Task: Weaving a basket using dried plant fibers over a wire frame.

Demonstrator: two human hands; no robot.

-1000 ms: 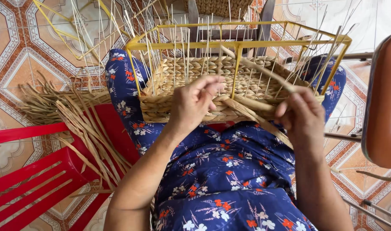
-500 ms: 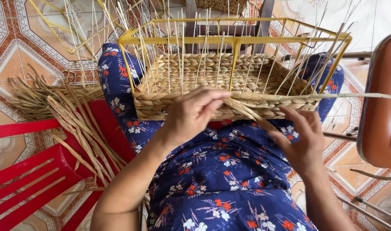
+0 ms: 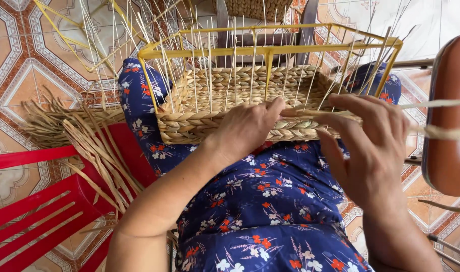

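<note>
Weaving tip: with the half-woven basket on the lap inside its yellow frame, left hand pinching the strand at the rim, right hand loosely curled around it, I'd keep tension even.

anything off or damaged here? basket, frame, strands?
Nothing stands out. The basket sits square inside the yellow frame, its woven rows even. Left hand presses the near wall; right hand holds a strand. Loose strands on the red bench look like stock, not spill.
</note>
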